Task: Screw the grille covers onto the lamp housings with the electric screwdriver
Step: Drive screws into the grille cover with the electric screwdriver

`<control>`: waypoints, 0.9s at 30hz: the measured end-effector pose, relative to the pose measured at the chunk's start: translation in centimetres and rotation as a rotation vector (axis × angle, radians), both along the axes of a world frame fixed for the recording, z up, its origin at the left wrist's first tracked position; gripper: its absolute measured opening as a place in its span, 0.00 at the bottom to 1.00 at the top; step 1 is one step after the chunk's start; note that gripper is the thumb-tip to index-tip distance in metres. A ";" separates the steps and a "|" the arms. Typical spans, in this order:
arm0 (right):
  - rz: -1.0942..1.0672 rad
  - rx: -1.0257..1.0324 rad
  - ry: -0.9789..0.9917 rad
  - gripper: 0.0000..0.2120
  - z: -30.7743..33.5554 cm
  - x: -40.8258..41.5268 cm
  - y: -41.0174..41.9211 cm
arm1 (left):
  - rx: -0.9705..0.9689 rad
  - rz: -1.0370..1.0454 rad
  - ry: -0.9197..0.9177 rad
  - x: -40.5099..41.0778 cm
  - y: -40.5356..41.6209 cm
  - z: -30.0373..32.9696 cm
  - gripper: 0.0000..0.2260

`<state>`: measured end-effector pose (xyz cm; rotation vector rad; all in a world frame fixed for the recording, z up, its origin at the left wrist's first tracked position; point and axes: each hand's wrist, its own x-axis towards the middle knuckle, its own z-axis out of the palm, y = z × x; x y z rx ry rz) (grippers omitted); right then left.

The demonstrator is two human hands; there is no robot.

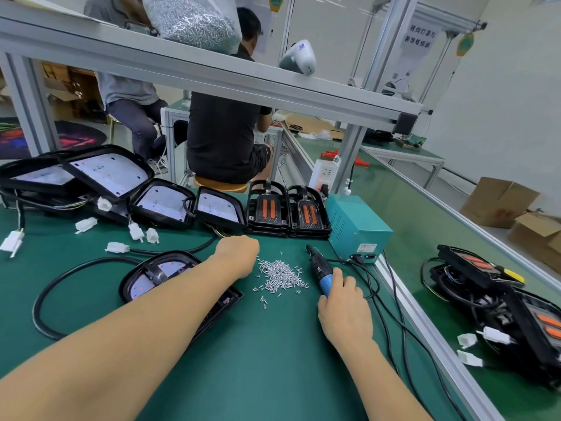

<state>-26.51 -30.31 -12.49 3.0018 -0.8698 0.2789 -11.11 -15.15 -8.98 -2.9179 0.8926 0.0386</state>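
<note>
Right hand (pixel 344 308) wraps the blue electric screwdriver (pixel 321 270) by its grip. Left hand (pixel 239 253) curls at the screw pile (pixel 280 275) between the hands; whether it pinches one, I can't tell. Lamp housing (pixel 161 275) under the left forearm looks rigid, light; steady by its rim.

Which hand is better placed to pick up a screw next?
The left hand: it hovers at the edge of the pile of small silver screws, while the right hand holds the blue-handled electric screwdriver.
</note>
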 end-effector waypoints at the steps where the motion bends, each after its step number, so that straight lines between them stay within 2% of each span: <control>1: 0.002 -0.004 0.003 0.28 0.0 0.0 0.0 | 0.015 -0.013 -0.004 0.0 0.0 0.1 0.07; 6: -0.002 -0.006 0.010 0.28 -0.1 0.1 -0.2 | 0.101 -0.091 0.043 -0.1 0.1 0.2 0.05; 8: -0.007 0.023 0.017 0.28 -0.1 0.1 -0.2 | 0.045 -0.093 0.090 -0.1 0.4 0.4 0.10; 10: -0.023 0.109 0.028 0.28 0.2 0.1 -0.6 | -0.110 -0.126 0.180 0.0 0.6 1.0 0.14; 12: -0.053 0.256 0.043 0.26 0.8 0.4 -1.4 | -0.339 -0.161 0.297 -0.1 1.3 1.9 0.12; 14: -0.074 0.391 0.063 0.21 1.7 0.7 -2.3 | -0.570 -0.145 0.402 -0.4 2.7 2.6 0.09; 16: -0.103 0.584 -0.014 0.16 2.4 0.9 -3.2 | -0.750 -0.114 0.479 -0.8 4.4 3.0 0.07; 19: -0.159 1.064 -0.337 0.08 4.0 0.9 -4.0 | -0.953 -0.086 0.586 -1.6 7.0 3.1 0.06; 21: -0.159 1.410 -0.503 0.07 5.9 0.9 -3.6 | -1.146 -0.044 0.667 -2.1 8.3 3.1 0.07; 24: 0.022 1.853 -0.739 0.13 8.7 1.4 -1.3 | -1.433 0.067 0.782 -2.6 9.4 3.0 0.08; 27: 0.191 2.041 -0.958 0.13 11.0 2.1 1.7 | -1.581 0.128 0.887 -2.9 10.1 3.2 0.05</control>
